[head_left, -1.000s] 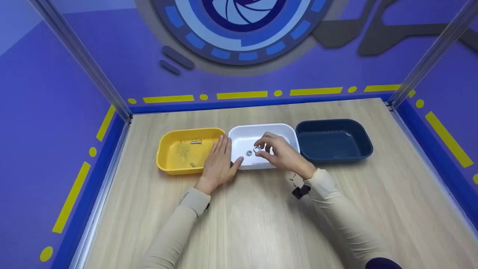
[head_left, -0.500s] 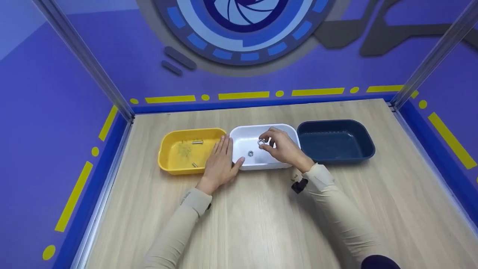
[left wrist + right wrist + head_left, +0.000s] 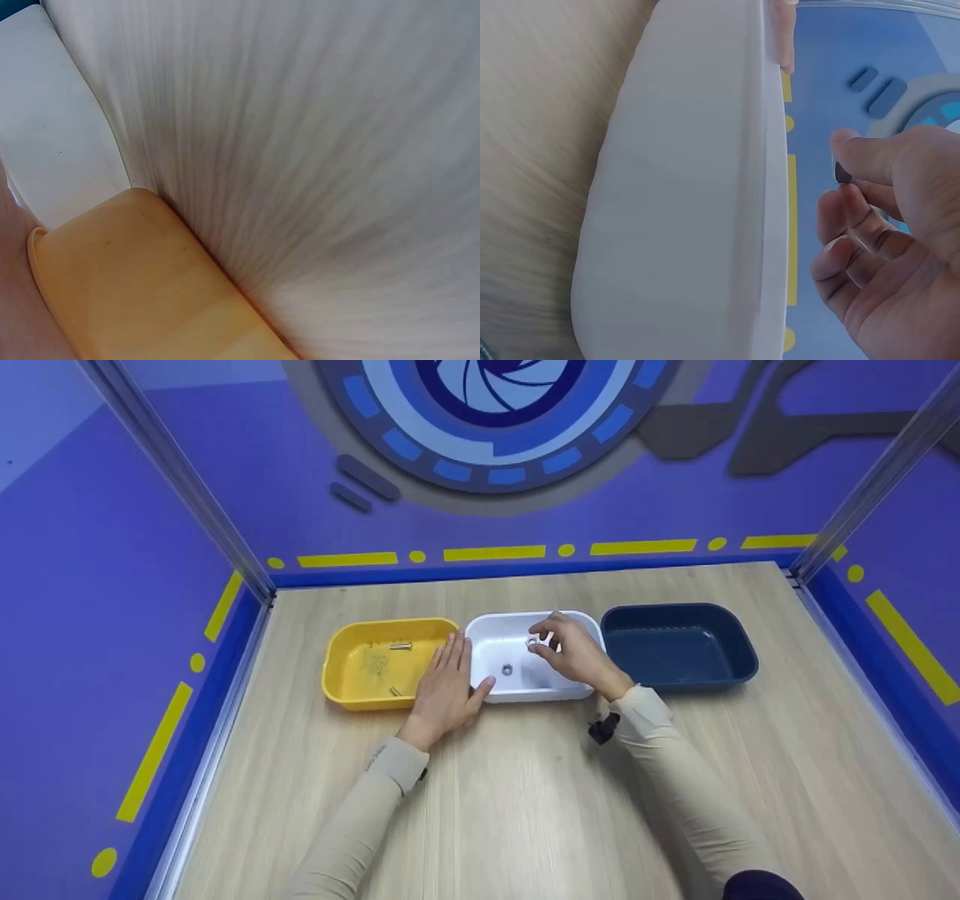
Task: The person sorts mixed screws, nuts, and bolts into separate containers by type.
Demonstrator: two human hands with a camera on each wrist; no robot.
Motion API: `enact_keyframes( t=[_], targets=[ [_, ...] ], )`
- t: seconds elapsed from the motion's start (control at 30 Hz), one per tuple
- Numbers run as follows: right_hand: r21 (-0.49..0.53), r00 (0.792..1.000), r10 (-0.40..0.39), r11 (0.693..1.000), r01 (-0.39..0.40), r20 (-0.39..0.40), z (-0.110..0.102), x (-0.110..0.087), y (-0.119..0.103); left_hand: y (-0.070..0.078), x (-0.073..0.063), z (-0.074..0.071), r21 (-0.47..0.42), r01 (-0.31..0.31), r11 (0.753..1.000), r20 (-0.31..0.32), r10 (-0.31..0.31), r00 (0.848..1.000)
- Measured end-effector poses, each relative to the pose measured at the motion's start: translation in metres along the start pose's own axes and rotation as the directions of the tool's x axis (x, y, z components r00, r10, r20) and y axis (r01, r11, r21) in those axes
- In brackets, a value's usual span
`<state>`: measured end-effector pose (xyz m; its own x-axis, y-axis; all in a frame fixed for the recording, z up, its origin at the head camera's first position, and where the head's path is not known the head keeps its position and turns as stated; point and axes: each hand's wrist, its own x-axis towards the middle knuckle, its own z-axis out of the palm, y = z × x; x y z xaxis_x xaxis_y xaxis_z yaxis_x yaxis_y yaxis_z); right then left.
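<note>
My right hand pinches a small metal nut between thumb and fingertips above the white bin. In the right wrist view the nut shows as a dark edge between thumb and finger, with the other fingers curled below. A second nut lies on the white bin's floor. My left hand rests with straight fingers over the adjoining rims of the yellow bin and the white bin, its thumb at the white bin's front rim. In the left wrist view only the bins' outer walls and a sliver of hand show.
Inside the yellow bin lie two metal bolts, one toward the back and one near the front. A dark blue bin stands to the right of the white one. The wooden table is bounded by purple-blue panels.
My right hand has moved a little back and to the right over the white bin, carrying the nut. The left hand stays on the rims. The head view has shifted slightly.
</note>
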<state>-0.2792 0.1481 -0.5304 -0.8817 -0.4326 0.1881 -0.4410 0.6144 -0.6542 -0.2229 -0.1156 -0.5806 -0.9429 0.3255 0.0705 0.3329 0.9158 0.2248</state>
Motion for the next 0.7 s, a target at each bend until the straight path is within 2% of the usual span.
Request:
enact_keyframes(
  t=[0.3, 0.7],
  targets=[
    [0.002, 1.0, 0.021, 1.0, -0.021, -0.017, -0.003, -0.004, 0.003, 0.002, 0.001, 0.002, 0.002, -0.001, 1.0, 0.005, 0.001, 1.0],
    [0.004, 0.996, -0.055, 0.998, 0.056, -0.065, -0.027, -0.017, 0.002, 0.001, 0.0, -0.002, -0.011, 0.0, 1.0, -0.007, 0.0, 1.0]
  ],
)
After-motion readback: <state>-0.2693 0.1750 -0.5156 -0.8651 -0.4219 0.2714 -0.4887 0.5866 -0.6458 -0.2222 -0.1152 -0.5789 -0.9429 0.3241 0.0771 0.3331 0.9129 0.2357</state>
